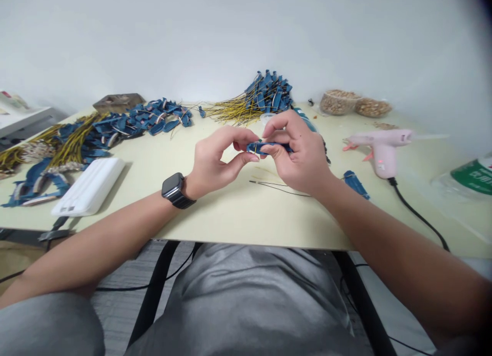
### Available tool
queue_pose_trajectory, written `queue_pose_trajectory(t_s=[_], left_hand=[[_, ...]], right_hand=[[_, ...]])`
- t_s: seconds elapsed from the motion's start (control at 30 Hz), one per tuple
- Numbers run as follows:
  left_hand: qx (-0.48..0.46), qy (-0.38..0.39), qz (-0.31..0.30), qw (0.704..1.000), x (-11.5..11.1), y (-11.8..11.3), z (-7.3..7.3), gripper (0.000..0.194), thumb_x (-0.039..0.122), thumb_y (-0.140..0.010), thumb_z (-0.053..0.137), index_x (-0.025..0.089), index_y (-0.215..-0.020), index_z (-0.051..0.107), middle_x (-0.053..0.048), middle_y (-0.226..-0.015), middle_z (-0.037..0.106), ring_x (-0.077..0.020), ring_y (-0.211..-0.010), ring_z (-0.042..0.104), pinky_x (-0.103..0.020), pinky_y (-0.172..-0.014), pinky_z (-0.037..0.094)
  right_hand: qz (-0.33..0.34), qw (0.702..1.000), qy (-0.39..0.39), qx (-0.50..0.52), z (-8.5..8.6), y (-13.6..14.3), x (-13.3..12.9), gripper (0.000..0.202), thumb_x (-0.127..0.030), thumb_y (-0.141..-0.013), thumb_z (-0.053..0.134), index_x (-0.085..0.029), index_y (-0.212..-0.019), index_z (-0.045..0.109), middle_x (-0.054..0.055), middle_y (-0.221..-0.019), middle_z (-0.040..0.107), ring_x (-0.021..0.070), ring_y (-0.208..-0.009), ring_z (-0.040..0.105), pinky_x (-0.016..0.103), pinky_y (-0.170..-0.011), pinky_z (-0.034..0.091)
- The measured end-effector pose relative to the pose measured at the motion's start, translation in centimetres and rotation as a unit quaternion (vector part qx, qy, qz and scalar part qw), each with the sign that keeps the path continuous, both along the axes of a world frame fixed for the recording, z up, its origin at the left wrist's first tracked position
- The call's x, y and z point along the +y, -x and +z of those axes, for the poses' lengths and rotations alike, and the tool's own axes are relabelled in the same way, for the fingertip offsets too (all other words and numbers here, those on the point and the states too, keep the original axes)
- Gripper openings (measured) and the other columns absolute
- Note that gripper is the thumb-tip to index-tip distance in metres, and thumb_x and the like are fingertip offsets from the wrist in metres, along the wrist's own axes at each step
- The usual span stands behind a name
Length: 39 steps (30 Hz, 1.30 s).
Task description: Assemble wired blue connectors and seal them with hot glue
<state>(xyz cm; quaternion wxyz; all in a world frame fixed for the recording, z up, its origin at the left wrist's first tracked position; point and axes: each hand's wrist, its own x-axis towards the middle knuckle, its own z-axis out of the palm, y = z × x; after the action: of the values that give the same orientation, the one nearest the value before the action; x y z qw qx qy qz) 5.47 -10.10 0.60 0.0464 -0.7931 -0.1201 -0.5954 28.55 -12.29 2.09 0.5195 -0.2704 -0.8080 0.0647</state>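
Both hands meet over the middle of the table around a small blue piece. My right hand is closed on it, thumb in front and fingers behind. The fingertips of my left hand, which has a black watch at the wrist, pinch the left end of the same piece, where a bit of yellow and green shows. Below the hands, thin dark cords lie on the table.
Blue pieces with yellow cords are heaped at the back and left. A white power bank lies at left. To the right are a pink glue gun with a black cable, two filled containers and a blue bundle.
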Motion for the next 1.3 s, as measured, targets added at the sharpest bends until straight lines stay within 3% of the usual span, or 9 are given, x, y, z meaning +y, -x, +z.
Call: queue_pose_trajectory(t_s=[0.1, 0.23, 0.37, 0.53, 0.83, 1.0, 1.1, 1.3], left_hand=[[0.004, -0.010, -0.023, 1.000, -0.4, 0.0, 0.4, 0.037, 0.054, -0.109, 0.087, 0.024, -0.130, 0.083, -0.006, -0.108, 0.088, -0.0191, -0.082, 0.078, -0.035, -0.076, 0.066], [0.003, -0.026, -0.031, 0.999, -1.1, -0.1, 0.9, 0.024, 0.039, -0.115, 0.079, 0.025, -0.134, 0.082, -0.006, -0.108, 0.088, -0.0195, -0.084, 0.078, -0.036, -0.079, 0.065], [-0.001, -0.043, -0.027, 0.999, -1.4, -0.3, 1.2, 0.018, 0.028, -0.116, 0.074, 0.022, -0.131, 0.081, -0.006, -0.108, 0.087, -0.0178, -0.086, 0.078, -0.032, -0.080, 0.066], [-0.014, -0.025, -0.019, 0.999, -1.3, -0.4, 0.7, 0.020, 0.034, -0.116, 0.075, 0.023, -0.133, 0.079, -0.006, -0.105, 0.086, -0.0182, -0.083, 0.078, -0.033, -0.078, 0.067], [-0.041, -0.016, -0.067, 0.997, -0.6, -0.7, -0.4, 0.038, 0.038, -0.119, 0.074, 0.032, -0.156, 0.066, -0.009, -0.122, 0.085, -0.0218, -0.093, 0.085, -0.036, -0.074, 0.070], [-0.034, -0.022, -0.028, 0.999, -1.3, -0.8, 0.2, 0.027, 0.032, -0.120, 0.070, 0.036, -0.146, 0.070, -0.006, -0.113, 0.084, -0.0229, -0.087, 0.080, -0.040, -0.073, 0.071], [-0.022, -0.045, -0.021, 0.999, -1.5, -0.7, 0.7, 0.023, 0.027, -0.118, 0.071, 0.031, -0.140, 0.075, -0.005, -0.108, 0.085, -0.0206, -0.082, 0.077, -0.038, -0.074, 0.068], [0.011, -0.052, 0.014, 0.999, -1.4, -0.3, 1.1, 0.018, 0.030, -0.120, 0.068, 0.024, -0.131, 0.081, -0.003, -0.099, 0.084, -0.0170, -0.081, 0.077, -0.033, -0.082, 0.065]], right_hand=[[0.005, 0.998, -0.064, 0.008, 0.2, -0.1, -0.1, 0.019, -0.020, -0.109, 0.062, -0.031, -0.124, 0.066, -0.001, -0.106, 0.080, 0.0178, -0.089, 0.084, 0.029, -0.075, 0.069], [0.024, 0.986, -0.163, 0.013, 0.6, -0.1, -0.1, 0.024, -0.013, -0.108, 0.066, -0.031, -0.124, 0.065, -0.002, -0.106, 0.081, 0.0129, -0.080, 0.077, 0.025, -0.072, 0.064], [-0.003, 0.975, -0.222, 0.004, 0.7, 0.1, 0.0, 0.021, -0.013, -0.110, 0.062, -0.028, -0.122, 0.069, 0.000, -0.103, 0.081, 0.0157, -0.081, 0.078, 0.027, -0.073, 0.066], [0.002, 0.973, -0.231, -0.008, 0.6, 0.1, 0.1, 0.021, -0.014, -0.110, 0.063, -0.028, -0.123, 0.071, 0.001, -0.102, 0.083, 0.0173, -0.081, 0.080, 0.028, -0.071, 0.067], [-0.002, 0.967, -0.253, -0.006, 0.8, -0.1, 0.0, 0.022, -0.013, -0.111, 0.063, -0.029, -0.124, 0.073, 0.001, -0.099, 0.083, 0.0172, -0.080, 0.080, 0.026, -0.070, 0.065], [0.006, 0.969, -0.246, 0.004, 0.8, 0.0, -0.2, 0.016, -0.017, -0.114, 0.064, -0.028, -0.123, 0.072, 0.000, -0.100, 0.082, 0.0161, -0.079, 0.078, 0.026, -0.071, 0.064], [0.015, 0.974, -0.226, 0.022, 0.7, 0.2, -0.2, 0.012, -0.020, -0.116, 0.063, -0.029, -0.123, 0.069, -0.001, -0.097, 0.080, 0.0152, -0.077, 0.076, 0.026, -0.070, 0.064], [0.006, 0.989, -0.148, 0.013, 0.2, 0.2, -0.1, 0.014, -0.024, -0.114, 0.061, -0.031, -0.124, 0.066, -0.001, -0.101, 0.079, 0.0161, -0.076, 0.074, 0.030, -0.074, 0.068]])
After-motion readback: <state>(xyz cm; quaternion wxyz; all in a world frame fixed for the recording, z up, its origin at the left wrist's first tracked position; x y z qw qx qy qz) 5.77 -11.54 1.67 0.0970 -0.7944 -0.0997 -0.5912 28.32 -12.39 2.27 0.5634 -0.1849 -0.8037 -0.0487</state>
